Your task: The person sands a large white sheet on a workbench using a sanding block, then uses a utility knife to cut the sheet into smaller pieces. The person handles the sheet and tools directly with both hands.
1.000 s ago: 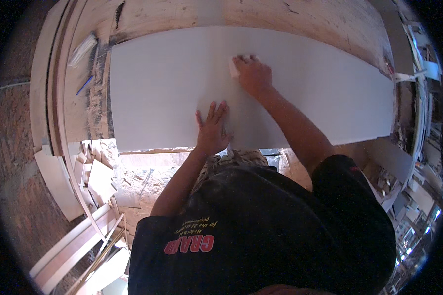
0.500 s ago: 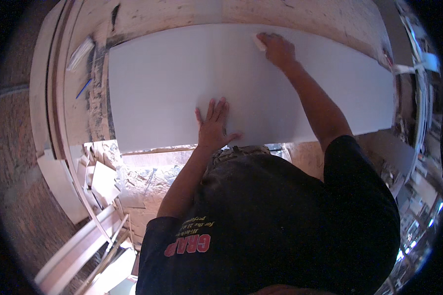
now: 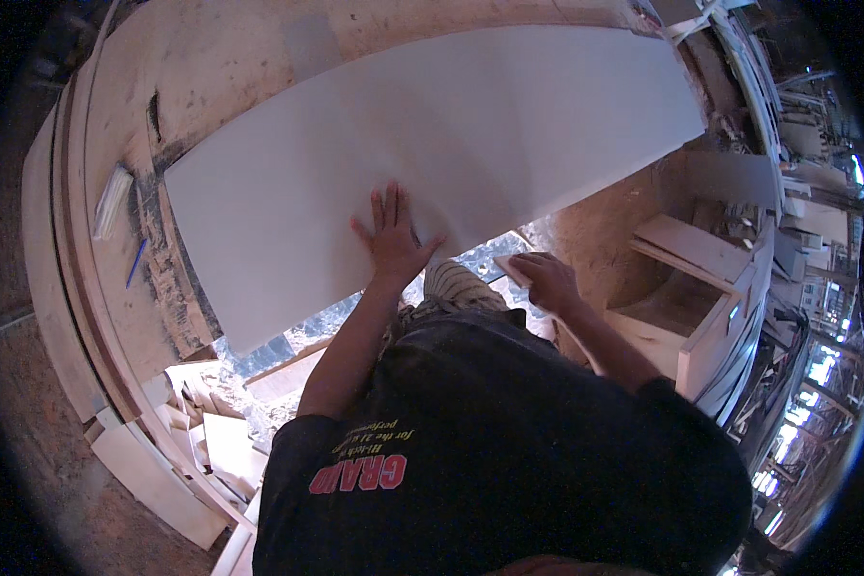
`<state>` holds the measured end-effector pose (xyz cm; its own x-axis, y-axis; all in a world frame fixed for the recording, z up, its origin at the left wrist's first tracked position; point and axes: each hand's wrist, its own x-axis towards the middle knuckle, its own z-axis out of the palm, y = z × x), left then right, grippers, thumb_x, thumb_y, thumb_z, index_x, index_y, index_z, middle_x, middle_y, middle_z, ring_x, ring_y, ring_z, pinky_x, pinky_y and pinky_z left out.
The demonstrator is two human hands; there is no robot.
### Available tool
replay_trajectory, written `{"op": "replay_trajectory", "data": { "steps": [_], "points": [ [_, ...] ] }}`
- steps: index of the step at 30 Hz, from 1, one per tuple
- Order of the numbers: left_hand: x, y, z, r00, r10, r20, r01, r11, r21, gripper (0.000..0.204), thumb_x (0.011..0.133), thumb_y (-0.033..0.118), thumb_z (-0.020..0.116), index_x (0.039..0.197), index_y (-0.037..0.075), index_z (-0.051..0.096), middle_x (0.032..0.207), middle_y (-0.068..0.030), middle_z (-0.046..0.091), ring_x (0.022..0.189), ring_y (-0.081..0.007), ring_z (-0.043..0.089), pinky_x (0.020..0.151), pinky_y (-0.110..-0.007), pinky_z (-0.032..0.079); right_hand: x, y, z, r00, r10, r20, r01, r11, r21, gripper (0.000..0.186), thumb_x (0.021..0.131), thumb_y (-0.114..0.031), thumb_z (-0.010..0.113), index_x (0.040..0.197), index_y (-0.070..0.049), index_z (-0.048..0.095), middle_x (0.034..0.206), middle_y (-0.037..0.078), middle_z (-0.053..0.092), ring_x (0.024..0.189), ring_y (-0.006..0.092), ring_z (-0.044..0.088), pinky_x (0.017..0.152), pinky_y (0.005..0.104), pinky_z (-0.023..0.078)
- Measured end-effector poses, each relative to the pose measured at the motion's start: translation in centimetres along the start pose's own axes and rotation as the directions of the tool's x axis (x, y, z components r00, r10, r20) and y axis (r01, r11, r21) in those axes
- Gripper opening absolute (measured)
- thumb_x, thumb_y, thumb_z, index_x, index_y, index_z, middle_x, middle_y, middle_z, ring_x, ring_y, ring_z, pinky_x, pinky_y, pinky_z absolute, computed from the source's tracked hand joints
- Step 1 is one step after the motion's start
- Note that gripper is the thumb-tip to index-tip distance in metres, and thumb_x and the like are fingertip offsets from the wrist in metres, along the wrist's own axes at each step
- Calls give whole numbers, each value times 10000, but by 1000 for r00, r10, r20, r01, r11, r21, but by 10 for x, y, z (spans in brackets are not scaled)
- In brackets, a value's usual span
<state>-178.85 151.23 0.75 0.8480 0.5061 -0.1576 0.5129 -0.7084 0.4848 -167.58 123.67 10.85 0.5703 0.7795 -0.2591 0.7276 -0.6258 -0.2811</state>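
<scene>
A large pale flat panel [image 3: 470, 115] lies across the dusty workbench [image 3: 240, 58]. My left hand [image 3: 393, 240] rests flat on the panel near its front edge, fingers spread, nothing held. My right hand [image 3: 547, 280] is closed on a small pale rectangular block [image 3: 510, 271], just off the panel's front edge, beside my body. At the bench's left lie a bundle of white strips [image 3: 112, 204] and a thin blue stick, perhaps a pen [image 3: 135, 264].
Long wooden boards [image 3: 67, 288] run along the left side. Offcuts [image 3: 225, 446] are piled at lower left. A wooden box with loose panels [image 3: 696, 250] stands at right, with clutter and more stock [image 3: 816, 240] beyond it.
My right hand has moved from high on the panel down past its front edge with the block. My left hand stays on the panel; the view has turned, so the panel appears slanted.
</scene>
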Motion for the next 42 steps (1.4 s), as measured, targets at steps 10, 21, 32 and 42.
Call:
{"op": "replay_trajectory", "data": {
  "steps": [10,21,32,42],
  "points": [
    [27,31,1,986,103,-130,-101,995,18,916,839,483,698,1543,6,357,1654,-216,218,1551,-352,175,1161,-732,73,77,40,-24,957,-118,-266,55,970,-236,608,761,18,599,1354,-116,610,1386,95,623,1293,348,569,1035,471,495],
    [114,88,30,988,18,-155,-20,1000,-10,860,917,461,641,1547,-33,325,1669,-180,215,1555,-348,177,1247,-549,135,387,51,-74,984,-155,-92,120,943,-312,428,891,-222,643,1313,-163,608,1316,84,656,1150,348,663,903,515,562],
    [119,100,30,987,-66,-146,77,994,73,890,917,573,595,1581,51,313,1677,-116,231,1563,-289,173,1255,-534,130,491,85,-116,926,-300,-231,239,936,-259,529,927,-77,537,1401,-304,604,1367,54,653,1219,308,637,1028,479,500],
    [118,102,35,970,25,-241,4,993,121,892,915,548,616,1555,-5,333,1652,-154,282,1549,-326,208,1239,-569,150,296,151,-71,965,-225,-137,175,936,-304,453,889,-111,616,1317,-257,642,1295,54,673,1197,280,639,916,483,545]
  ]
}}
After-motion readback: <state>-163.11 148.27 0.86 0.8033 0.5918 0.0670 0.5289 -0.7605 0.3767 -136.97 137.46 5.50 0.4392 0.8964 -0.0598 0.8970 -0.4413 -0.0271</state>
